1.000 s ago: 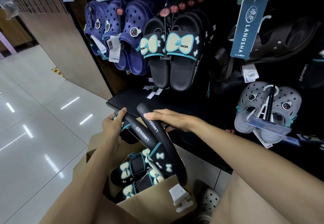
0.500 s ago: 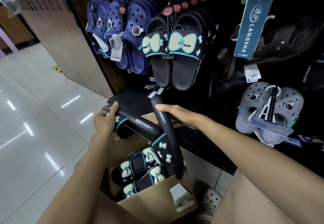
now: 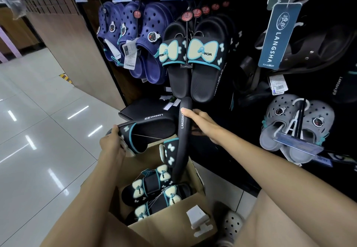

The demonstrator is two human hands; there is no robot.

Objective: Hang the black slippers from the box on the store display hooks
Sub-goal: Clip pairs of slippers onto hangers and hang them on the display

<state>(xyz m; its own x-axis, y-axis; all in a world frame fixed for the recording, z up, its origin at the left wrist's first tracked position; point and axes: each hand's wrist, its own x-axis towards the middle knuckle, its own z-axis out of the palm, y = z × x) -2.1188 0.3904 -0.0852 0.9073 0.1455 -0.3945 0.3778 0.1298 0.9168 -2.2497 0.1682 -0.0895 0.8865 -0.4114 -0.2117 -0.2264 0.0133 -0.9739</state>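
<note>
Both grips occupied: left hand [image 3: 113,144] holds one black slipper [image 3: 152,129] by its toe end, sole lying roughly level; right hand [image 3: 202,123] wraps the second slipper [image 3: 182,136] near its heel, long axis near upright. Below them, cardboard box [image 3: 173,229] with further pairs [image 3: 154,190]. Beyond and above: hanging pair [image 3: 193,59] on its hook, directly over the right hand, the nearer one. Finish: matte black, teal-edged cream bows, white lettering.

Our two bare arms and what we wear

Our left hand [image 3: 112,146] and right hand [image 3: 204,125] have no gloves, sleeves or rings; below the cardboard box [image 3: 173,231] we wear a pale perforated clog [image 3: 232,225].
</note>
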